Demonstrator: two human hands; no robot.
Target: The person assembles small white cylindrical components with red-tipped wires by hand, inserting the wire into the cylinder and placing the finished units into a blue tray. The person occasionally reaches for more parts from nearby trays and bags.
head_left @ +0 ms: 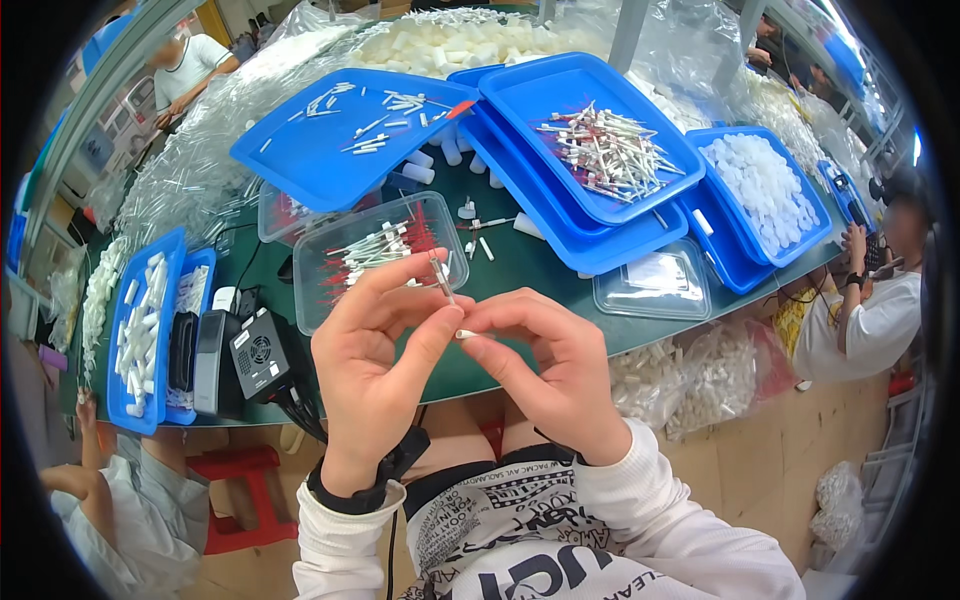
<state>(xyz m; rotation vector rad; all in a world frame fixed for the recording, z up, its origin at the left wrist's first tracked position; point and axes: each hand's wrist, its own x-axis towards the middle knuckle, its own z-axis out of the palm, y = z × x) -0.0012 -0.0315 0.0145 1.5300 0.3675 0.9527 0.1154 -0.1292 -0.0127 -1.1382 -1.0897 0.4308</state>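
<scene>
At far left I log a blue tray (pixel 135 422) of white tubes, then a black box (pixel 262 350) on the green table (pixel 505 264). Next I find a clear tub (pixel 308 285) holding red-and-white sticks, with a second tray (pixel 310 165) of scattered sticks beyond it. My left hand (pixel 380 365), in front of the tub, has thumb and index finger nearly closed on one thin stick (pixel 443 280), held raised. My right hand (pixel 545 365), just beside it, pinches a small white sleeve (pixel 465 334) between thumb and index finger; stick and sleeve are near each other, but I cannot tell whether they touch. Further right: a third tray (pixel 545 95) of piled sticks, a clear lid (pixel 655 285) and a fourth tray (pixel 795 246) of white pieces.
</scene>
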